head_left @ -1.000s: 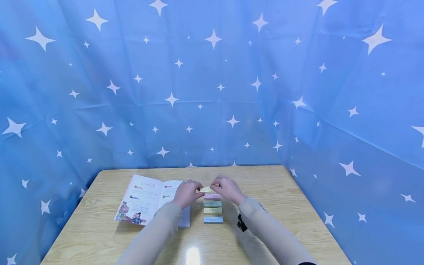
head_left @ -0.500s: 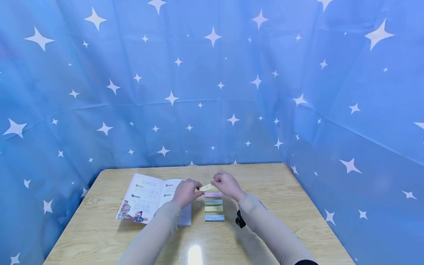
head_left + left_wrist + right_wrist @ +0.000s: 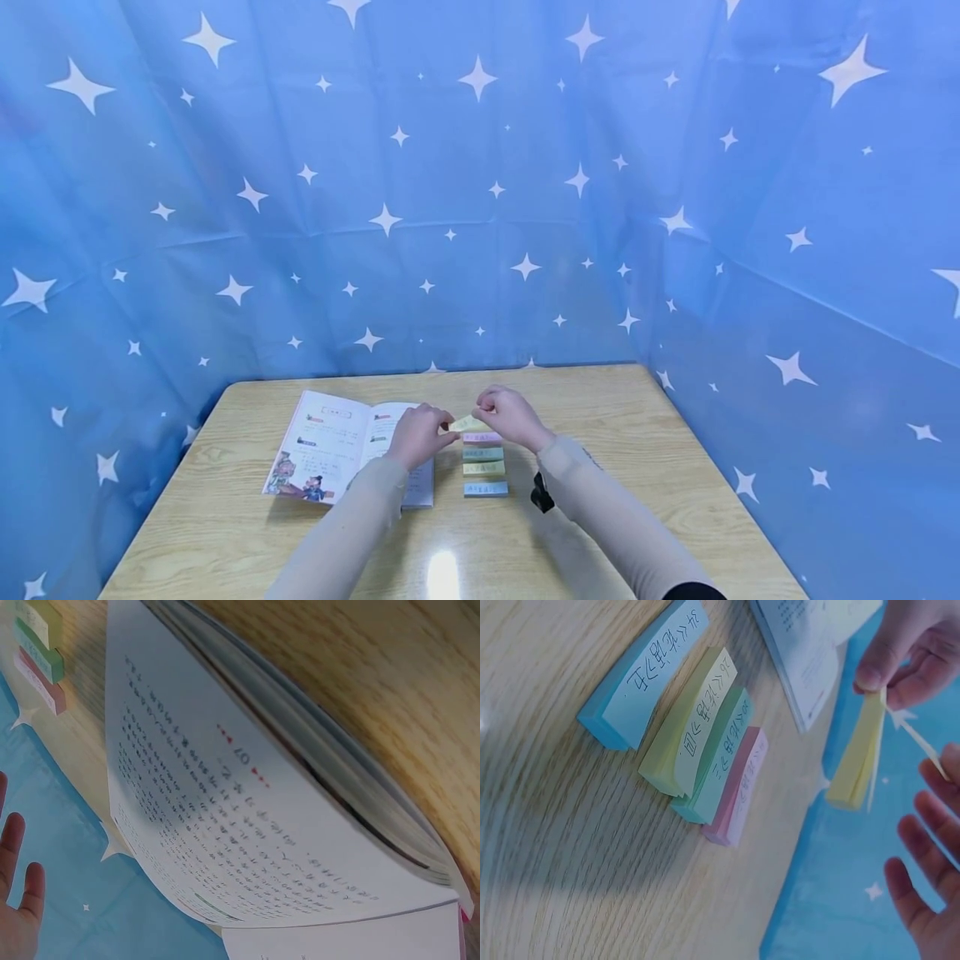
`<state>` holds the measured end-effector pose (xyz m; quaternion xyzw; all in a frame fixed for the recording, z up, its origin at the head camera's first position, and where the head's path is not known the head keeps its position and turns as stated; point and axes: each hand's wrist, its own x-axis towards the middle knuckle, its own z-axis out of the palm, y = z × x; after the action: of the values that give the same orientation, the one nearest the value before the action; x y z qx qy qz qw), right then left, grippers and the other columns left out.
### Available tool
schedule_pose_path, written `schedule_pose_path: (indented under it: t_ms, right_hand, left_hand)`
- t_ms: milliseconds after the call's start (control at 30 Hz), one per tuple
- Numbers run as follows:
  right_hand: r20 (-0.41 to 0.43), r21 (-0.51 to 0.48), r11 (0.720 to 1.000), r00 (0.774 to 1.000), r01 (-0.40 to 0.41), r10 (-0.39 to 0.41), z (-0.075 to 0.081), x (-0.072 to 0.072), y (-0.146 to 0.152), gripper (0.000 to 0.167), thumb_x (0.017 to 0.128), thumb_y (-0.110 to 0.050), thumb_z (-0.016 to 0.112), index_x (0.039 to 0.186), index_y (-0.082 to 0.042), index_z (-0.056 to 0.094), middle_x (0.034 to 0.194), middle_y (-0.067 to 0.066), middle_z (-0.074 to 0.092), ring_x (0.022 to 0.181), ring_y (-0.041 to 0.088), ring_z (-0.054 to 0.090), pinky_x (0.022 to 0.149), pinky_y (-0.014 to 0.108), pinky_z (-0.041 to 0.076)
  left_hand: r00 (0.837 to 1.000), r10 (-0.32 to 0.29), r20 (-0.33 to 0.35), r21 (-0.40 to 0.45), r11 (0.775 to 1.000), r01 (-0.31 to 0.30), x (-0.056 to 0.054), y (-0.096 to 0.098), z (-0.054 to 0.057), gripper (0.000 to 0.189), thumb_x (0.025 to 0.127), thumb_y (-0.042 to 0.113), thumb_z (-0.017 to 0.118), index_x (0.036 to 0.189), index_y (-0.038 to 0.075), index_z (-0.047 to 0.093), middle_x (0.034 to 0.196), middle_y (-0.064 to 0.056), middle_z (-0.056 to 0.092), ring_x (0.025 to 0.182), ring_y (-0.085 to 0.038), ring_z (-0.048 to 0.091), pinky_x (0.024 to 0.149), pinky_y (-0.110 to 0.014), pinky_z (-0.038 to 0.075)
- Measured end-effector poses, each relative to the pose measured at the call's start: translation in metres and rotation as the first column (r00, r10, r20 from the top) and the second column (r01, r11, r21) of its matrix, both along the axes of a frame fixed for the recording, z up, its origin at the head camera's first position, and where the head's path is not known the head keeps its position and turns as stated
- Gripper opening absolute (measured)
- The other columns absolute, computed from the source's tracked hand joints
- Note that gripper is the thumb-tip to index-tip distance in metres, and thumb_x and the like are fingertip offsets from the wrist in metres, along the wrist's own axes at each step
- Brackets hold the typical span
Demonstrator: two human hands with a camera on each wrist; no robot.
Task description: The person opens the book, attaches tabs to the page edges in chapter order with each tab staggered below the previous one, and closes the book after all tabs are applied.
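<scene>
Though head view hardly tells, right wrist's shows pinched pad splayed.

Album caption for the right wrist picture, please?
Left hand pinches yellow pad, right hand its sheet, near four pads.

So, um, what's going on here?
A person's left hand holds up a yellow sticky pad, and their right hand pinches a thin paper strip sticking out from it. On the table, a blue pad, a second yellow pad, a green pad and a pink pad lie in a row. An open book is to their left.
</scene>
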<state>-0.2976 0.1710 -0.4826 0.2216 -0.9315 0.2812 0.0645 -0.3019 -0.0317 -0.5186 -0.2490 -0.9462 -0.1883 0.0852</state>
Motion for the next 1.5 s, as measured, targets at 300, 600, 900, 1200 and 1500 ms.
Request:
schedule_pose_path:
  t_ms: [300, 600, 900, 1200, 1500]
  right_hand:
    - [0.009, 0.0, 0.999, 0.999, -0.034, 0.034, 0.004, 0.006, -0.008, 0.026, 0.094, -0.023, 0.064, 0.074, -0.008, 0.07, 0.104, 0.002, 0.067, 0.099, 0.018, 0.062, 0.087, 0.035, 0.052]
    - [-0.007, -0.035, 0.993, 0.993, -0.114, 0.114, 0.014, 0.013, -0.019, 0.025, 0.096, -0.024, 0.062, 0.076, -0.01, 0.068, 0.105, 0.001, 0.066, 0.1, 0.017, 0.062, 0.085, 0.034, 0.052]
    - [0.065, -0.326, 0.945, 0.997, -0.011, 0.035, 0.031, 0.004, -0.009, 0.021, 0.094, -0.018, 0.065, 0.076, -0.008, 0.069, 0.101, 0.0, 0.07, 0.094, 0.016, 0.063, 0.079, 0.033, 0.054]
    - [0.234, -0.431, 0.883, 0.968, 0.183, -0.087, 0.022, -0.003, 0.011, 0.024, 0.094, -0.024, 0.064, 0.081, -0.005, 0.069, 0.09, 0.003, 0.068, 0.072, 0.016, 0.053, 0.071, 0.033, 0.045]
    - [0.31, -0.414, 0.874, 0.942, 0.254, -0.127, 0.009, -0.003, 0.016, 0.028, 0.094, -0.024, 0.065, 0.071, -0.008, 0.062, 0.069, 0.004, 0.056, 0.059, 0.015, 0.039, 0.06, 0.03, 0.039]
  left_hand:
    - [1.0, 0.01, 0.011, -0.002, 1.0, -0.01, 0.0, -0.001, 0.0, 0.025, 0.084, 0.036, 0.075, 0.097, 0.015, 0.076, 0.079, 0.01, 0.064, 0.078, -0.011, 0.055, 0.078, -0.036, 0.047]
    - [1.0, 0.008, 0.0, 0.002, 1.0, -0.008, -0.001, -0.005, 0.0, 0.026, 0.084, 0.034, 0.075, 0.097, 0.011, 0.076, 0.082, 0.004, 0.067, 0.081, -0.016, 0.057, 0.081, -0.04, 0.047]
    - [0.995, -0.088, -0.043, -0.041, 0.995, 0.086, 0.008, -0.01, 0.007, 0.022, 0.081, 0.039, 0.078, 0.088, 0.018, 0.075, 0.085, 0.006, 0.069, 0.077, -0.013, 0.058, 0.08, -0.039, 0.042]
    - [0.92, -0.383, -0.088, -0.207, 0.91, 0.359, 0.05, 0.011, 0.002, 0.02, 0.077, 0.044, 0.077, 0.084, 0.025, 0.072, 0.077, 0.018, 0.061, 0.077, -0.005, 0.051, 0.08, -0.036, 0.034]
    - [0.891, -0.452, -0.042, -0.287, 0.86, 0.422, 0.06, 0.011, -0.016, 0.018, 0.073, 0.043, 0.075, 0.069, 0.03, 0.063, 0.066, 0.023, 0.049, 0.076, -0.006, 0.043, 0.078, -0.035, 0.03]
